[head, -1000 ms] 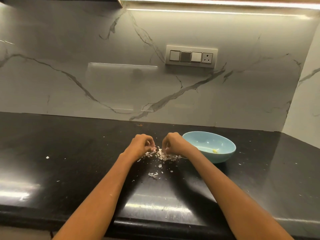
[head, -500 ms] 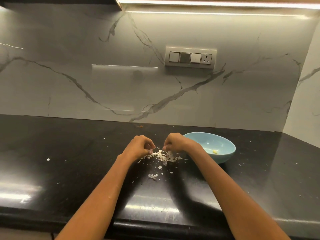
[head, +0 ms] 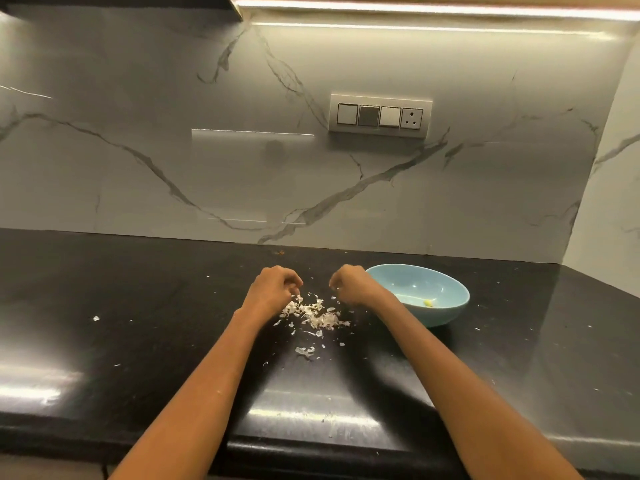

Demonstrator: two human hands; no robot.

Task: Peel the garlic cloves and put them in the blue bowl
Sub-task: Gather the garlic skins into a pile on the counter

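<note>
- Bench (head: 121,306), glossy black stone, cut off at both sides.
- Pale blue round bowl (head: 446,311) beside the right wrist, one small yellowish peeled clove (head: 428,302) inside; its long axis too small to tell.
- Left hand (head: 273,289) and right hand (head: 349,285), fingers curled; whether either pinches anything cannot be told.
- Papery white garlic skins (head: 313,313) scattered between them.

A black polished bench (head: 138,323) runs below a grey-veined marble wall (head: 138,168). A switch panel (head: 380,116) is fixed to it, under a light strip (head: 433,6).
</note>
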